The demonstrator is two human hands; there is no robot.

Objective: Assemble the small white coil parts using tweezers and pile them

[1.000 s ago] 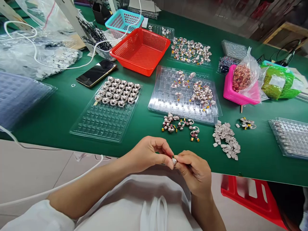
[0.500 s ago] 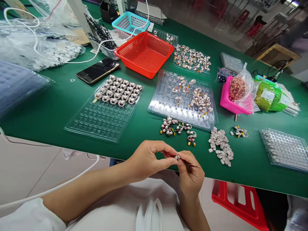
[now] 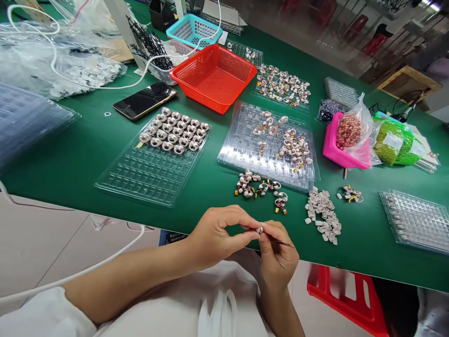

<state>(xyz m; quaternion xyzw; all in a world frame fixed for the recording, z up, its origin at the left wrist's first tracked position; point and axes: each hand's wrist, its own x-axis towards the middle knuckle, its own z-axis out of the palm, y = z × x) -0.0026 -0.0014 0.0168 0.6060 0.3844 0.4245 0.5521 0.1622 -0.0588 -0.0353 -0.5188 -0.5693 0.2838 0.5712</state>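
Near the table's front edge, my left hand (image 3: 219,234) is closed, thumb and index finger pinching a small shiny earbud part (image 3: 259,230). My right hand (image 3: 278,252) grips the same part from the other side with its fingertips. A thin dark tool (image 3: 282,243), perhaps tweezers, sticks out of my right hand; most of it is hidden. Just beyond my hands lie loose earbud pieces with wires and yellow tabs (image 3: 247,184). A heap of small pale caps (image 3: 324,215) is to their right. Rows of silvery earbud shells (image 3: 173,131) fill the back of a clear tray (image 3: 140,175).
A stack of clear trays (image 3: 233,150) with wired earbud pieces stands ahead. Behind are a red basket (image 3: 213,79), a blue basket (image 3: 192,32) and a phone (image 3: 144,100). To the right are a pink basket (image 3: 331,145) and another filled tray (image 3: 417,220). A white cable (image 3: 105,87) crosses the left.
Both hands stay almost in place, still pinching the earbud part together. The whole view has shifted slightly; nothing on the table has visibly moved.
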